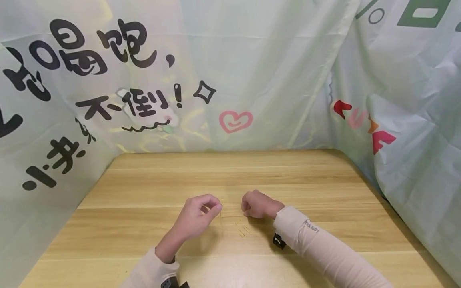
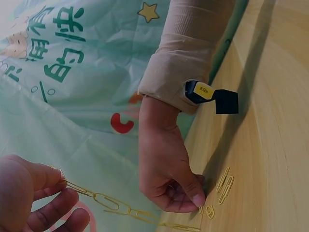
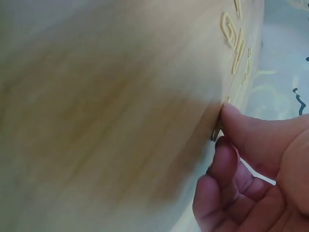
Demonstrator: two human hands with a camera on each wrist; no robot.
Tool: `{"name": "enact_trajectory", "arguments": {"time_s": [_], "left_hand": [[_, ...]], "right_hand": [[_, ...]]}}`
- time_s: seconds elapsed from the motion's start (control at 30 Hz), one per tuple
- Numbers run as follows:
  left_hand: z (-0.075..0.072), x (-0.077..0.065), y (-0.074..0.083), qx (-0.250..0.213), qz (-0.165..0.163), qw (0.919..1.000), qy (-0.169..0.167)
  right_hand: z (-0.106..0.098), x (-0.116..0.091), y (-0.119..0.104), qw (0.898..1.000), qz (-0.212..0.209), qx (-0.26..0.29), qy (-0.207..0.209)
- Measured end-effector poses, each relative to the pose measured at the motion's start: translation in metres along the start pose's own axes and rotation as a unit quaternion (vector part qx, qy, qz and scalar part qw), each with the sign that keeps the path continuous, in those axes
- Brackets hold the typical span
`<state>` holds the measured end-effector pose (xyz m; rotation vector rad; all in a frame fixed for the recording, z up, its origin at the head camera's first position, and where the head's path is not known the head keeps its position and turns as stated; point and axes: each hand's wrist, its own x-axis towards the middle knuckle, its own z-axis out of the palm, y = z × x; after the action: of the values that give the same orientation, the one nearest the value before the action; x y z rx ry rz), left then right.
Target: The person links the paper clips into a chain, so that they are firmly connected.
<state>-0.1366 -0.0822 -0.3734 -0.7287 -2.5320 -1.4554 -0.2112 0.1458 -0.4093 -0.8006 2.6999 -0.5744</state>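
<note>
My left hand (image 1: 196, 216) pinches the end of a chain of yellow paper clips (image 2: 128, 211) between thumb and fingertips, above the table. The linked clips hang down from that pinch, and in the left wrist view they slant toward the right hand. My right hand (image 1: 257, 204) is down at the tabletop, thumb and index finger pinching a paper clip (image 3: 217, 131) that their tips mostly hide. Several loose yellow paper clips (image 2: 226, 189) lie on the wood close to the right hand's fingertips.
The wooden table (image 1: 288, 168) has rounded far corners. Printed curtains (image 1: 273, 80) hang along its back and both sides. A black wrist device (image 1: 278, 241) is strapped at the right sleeve, and another (image 1: 170, 282) sits at the left cuff.
</note>
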Motion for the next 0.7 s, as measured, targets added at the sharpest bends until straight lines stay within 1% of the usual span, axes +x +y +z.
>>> {"name": "enact_trajectory", "arguments": {"time_s": [0.27, 0.53, 0.7], "left_hand": [[0.0004, 0.0003, -0.0001, 0.001, 0.001, 1.0000, -0.003], [0.0002, 0.0005, 0.0007, 0.003, 0.000, 1.0000, -0.003], [0.0000, 0.0006, 0.0012, 0.002, -0.001, 1.0000, -0.004]], "right_hand": [[0.0026, -0.0001, -0.0003, 1.000, 0.021, -0.007, -0.014], [0.0024, -0.0018, -0.0033, 1.000, 0.014, -0.017, -0.011], [0.0014, -0.0035, -0.0055, 1.000, 0.020, -0.004, -0.017]]}}
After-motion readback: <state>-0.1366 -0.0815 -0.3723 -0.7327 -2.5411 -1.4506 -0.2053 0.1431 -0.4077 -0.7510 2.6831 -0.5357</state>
